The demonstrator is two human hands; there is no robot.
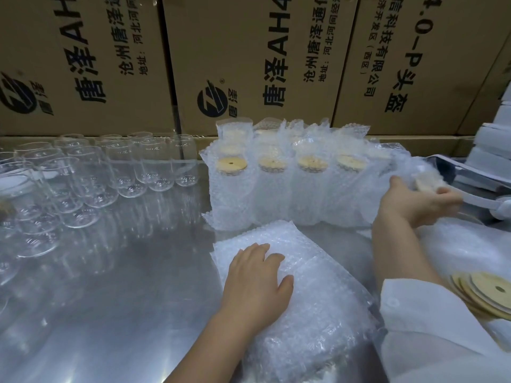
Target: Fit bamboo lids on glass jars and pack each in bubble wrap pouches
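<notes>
Pouch stack (318, 286), before the packed row (276, 194), is pressed by the flat left hand (257, 283); a wrapped jar (423, 183) is gripped by the right hand (412, 203) beside the row.

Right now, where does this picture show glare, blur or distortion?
Head view: glare on the steel table; motion blur on the right hand and the wrapped jar it grips; the wide lens bends the boxes; the empty jars at the left edge look soft.

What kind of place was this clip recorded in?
Probably a warehouse packing station: stacked printed cardboard cartons behind a steel table, rows of empty glass jars, and bubble-wrapped lidded jars.
</notes>
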